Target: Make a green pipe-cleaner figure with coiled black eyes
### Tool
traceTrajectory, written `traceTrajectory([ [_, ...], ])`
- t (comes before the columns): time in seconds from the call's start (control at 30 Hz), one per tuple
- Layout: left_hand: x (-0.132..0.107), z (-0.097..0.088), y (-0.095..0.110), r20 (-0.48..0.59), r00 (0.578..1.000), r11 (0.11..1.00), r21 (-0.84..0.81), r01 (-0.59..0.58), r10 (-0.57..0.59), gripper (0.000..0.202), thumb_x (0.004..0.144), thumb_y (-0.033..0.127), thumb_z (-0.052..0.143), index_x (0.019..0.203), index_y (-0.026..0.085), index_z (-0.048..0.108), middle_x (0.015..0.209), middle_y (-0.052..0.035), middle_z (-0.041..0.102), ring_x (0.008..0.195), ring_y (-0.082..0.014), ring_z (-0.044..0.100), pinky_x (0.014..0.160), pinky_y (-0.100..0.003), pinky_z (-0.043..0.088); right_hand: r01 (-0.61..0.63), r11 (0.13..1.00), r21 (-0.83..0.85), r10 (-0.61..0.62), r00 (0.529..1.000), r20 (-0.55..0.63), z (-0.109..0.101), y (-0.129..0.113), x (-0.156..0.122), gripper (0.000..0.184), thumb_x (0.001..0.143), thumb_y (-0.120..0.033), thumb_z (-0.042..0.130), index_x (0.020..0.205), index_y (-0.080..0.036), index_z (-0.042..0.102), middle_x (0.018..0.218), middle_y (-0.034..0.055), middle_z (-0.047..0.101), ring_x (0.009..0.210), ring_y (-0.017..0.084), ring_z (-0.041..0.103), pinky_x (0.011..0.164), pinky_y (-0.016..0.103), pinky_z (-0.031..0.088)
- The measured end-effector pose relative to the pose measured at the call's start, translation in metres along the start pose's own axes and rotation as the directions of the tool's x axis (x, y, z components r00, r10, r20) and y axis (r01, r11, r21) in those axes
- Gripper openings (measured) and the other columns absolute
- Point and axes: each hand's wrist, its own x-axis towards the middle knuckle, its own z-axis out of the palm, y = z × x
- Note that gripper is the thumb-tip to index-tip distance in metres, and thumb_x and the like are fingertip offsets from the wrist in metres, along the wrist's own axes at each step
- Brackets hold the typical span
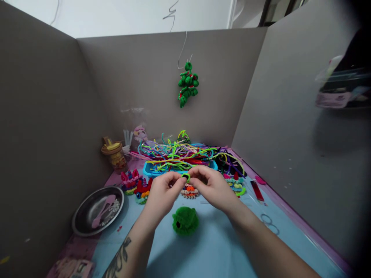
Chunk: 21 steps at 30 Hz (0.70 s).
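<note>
Both hands meet above the blue table mat (220, 247). My left hand (162, 191) and my right hand (213, 187) each pinch one end of a short lime-green pipe cleaner piece (186, 177), curled into a small loop between the fingertips. Below the hands a fuzzy dark-green ball-shaped figure (185, 220) with a black eye lies on the mat. Just behind the hands sits a blue tray (149, 169) heaped with many coloured pipe cleaners (179, 152).
Small finished pipe-cleaner figures (136, 185) lie left and right of the hands. A metal bowl (84, 222) with a pink spoon and white beads stands at left, a yellow-lidded cup (114, 152) behind it. A green figure (188, 83) hangs on the grey cardboard wall. Red tool (257, 191) at right.
</note>
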Motion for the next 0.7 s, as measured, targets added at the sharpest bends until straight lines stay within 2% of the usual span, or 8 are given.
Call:
traceTrajectory([
  [0.23,-0.0002,0.0022,0.0007,0.058,0.996,0.997,0.048,-0.068,0.065,0.025,0.081,0.03,0.052,0.06,0.016,0.05,0.057,0.003,0.044,0.054,-0.0098,0.039,0.049,-0.02,0.03,0.077,0.997,-0.015,-0.077,0.996,-0.052,-0.0026,0.0036,-0.0001,0.009,0.08,-0.017,0.055,0.082,-0.019,0.064,0.079,0.0012,0.067,0.072,0.014,0.061,0.064,0.024,0.047],
  [0.5,-0.0031,0.004,0.0026,-0.007,0.994,0.991,0.082,-0.105,0.106,0.02,0.079,0.026,0.054,0.062,0.016,0.056,0.057,0.0015,0.05,0.054,-0.0107,0.043,0.05,-0.02,0.032,0.131,0.99,-0.052,-0.135,0.988,-0.079,-0.0021,-0.0005,-0.0032,0.013,0.079,-0.012,0.055,0.076,-0.02,0.065,0.076,0.0009,0.067,0.072,0.015,0.061,0.068,0.026,0.047],
  [0.7,-0.0031,0.0039,0.0036,-0.002,0.995,0.993,0.057,-0.101,0.101,0.019,0.077,0.025,0.055,0.06,0.016,0.058,0.056,0.0011,0.053,0.054,-0.0114,0.046,0.052,-0.021,0.035,0.166,0.984,-0.068,-0.17,0.984,-0.058,-0.0013,-0.0004,-0.0037,0.014,0.08,-0.011,0.053,0.074,-0.02,0.063,0.074,0.0003,0.065,0.071,0.014,0.06,0.066,0.025,0.046],
])
